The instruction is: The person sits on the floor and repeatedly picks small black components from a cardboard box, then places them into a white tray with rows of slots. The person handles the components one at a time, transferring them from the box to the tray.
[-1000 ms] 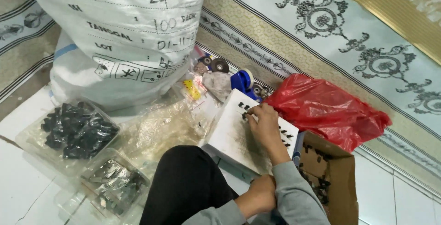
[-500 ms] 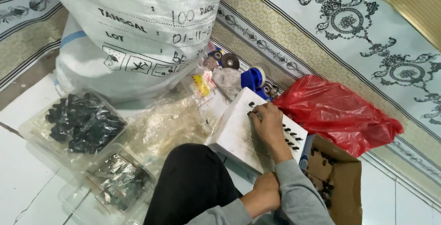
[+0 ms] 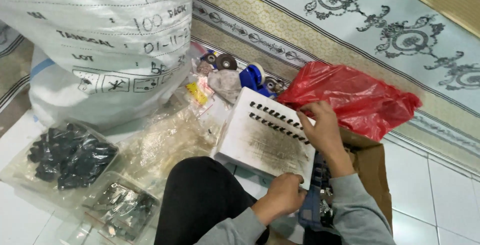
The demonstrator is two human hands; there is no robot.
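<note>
On the tiled floor, between the person's knee and a brown cardboard box (image 3: 372, 167), a white board (image 3: 267, 140) stands tilted, carrying two slanting rows of small dark pieces (image 3: 277, 120) near its upper edge; the exact count in each row is too fine to tell. At the board's lower corner the left hand (image 3: 282, 195) has its grip curled closed over the edge. At the right end of the rows the right hand (image 3: 322, 127) has its fingers drawn together, fingertips touching the board beside the last pieces; whether it pinches one of them cannot be told. Just behind that hand lies one red plastic bag (image 3: 360, 95), bulging, partly on the patterned rug (image 3: 350, 30). One big white woven sack (image 3: 95, 40) stands at the upper left. Below it sit two clear bags, one of black parts (image 3: 67, 155) and one of metal bits (image 3: 122, 210).
</note>
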